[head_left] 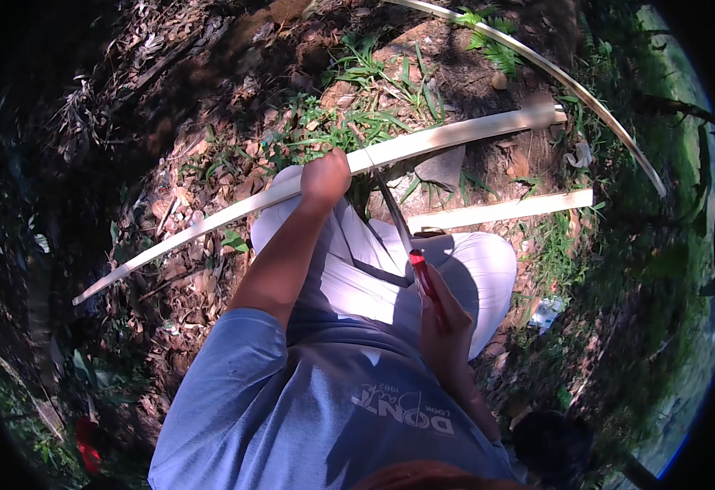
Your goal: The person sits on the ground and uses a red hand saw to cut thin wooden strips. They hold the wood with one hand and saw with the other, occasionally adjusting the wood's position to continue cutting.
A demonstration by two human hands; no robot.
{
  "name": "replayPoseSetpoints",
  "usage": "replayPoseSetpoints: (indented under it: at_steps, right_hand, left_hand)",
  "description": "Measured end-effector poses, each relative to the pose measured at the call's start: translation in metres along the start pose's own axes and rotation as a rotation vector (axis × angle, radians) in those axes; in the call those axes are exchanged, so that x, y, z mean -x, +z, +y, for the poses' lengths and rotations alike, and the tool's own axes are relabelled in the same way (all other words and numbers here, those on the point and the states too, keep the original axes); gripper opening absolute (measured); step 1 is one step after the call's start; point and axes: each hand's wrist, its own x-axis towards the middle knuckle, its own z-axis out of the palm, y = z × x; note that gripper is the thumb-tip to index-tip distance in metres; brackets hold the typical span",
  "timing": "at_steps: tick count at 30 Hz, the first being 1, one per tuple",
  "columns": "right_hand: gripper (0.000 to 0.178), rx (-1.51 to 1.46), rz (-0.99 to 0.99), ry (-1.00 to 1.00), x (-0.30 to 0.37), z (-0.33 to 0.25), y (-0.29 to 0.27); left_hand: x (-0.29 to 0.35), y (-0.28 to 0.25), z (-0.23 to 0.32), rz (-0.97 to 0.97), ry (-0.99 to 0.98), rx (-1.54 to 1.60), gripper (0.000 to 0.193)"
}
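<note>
A long pale wooden strip (439, 139) lies slantwise in front of me, over my knees on the left and on toward the far right. My left hand (326, 177) is closed around it near its middle. In my right hand (445, 320) is a hand saw, held by its red handle (423, 276). The narrow dark saw blade (392, 200) points away from me and crosses the strip just right of my left hand. The blade appears to touch the strip's edge; how deep it sits, I cannot tell.
A shorter pale wooden piece (508, 210) lies beyond my right knee. Another long thin strip (570, 82) curves across the far right. A flat grey piece (441, 168) is under the held strip. Dry leaves, grass tufts (365, 69) and a white scrap (545, 314) cover the ground.
</note>
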Motion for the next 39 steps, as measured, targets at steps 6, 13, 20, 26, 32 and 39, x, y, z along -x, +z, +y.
replayPoseSetpoints:
  at_steps: [6,13,20,26,32,39]
  right_hand:
    - [0.042,-0.045,0.053,0.037,-0.010,-0.005,0.001]
    - [0.041,-0.037,0.067,0.036,-0.045,-0.019,0.005]
    - [0.038,-0.141,-0.047,0.071,-0.065,-0.020,-0.010]
    - [0.036,-0.047,-0.016,0.073,-0.063,-0.027,0.002]
    - [0.035,-0.108,0.021,0.175,-0.067,0.000,-0.011]
    - [0.039,-0.200,0.131,0.079,-0.019,0.088,0.030]
  left_hand:
    - [0.000,-0.002,-0.002,-0.024,0.031,0.004,0.010]
    - [-0.003,-0.001,-0.003,-0.015,0.011,-0.010,0.011]
    - [-0.005,0.003,-0.008,-0.045,0.048,-0.037,0.014]
    - [-0.007,0.003,-0.006,-0.048,0.030,0.006,0.016]
    - [-0.009,0.001,-0.006,-0.096,-0.030,0.016,0.018]
    - [-0.054,-0.003,-0.040,-0.479,0.147,0.332,0.043]
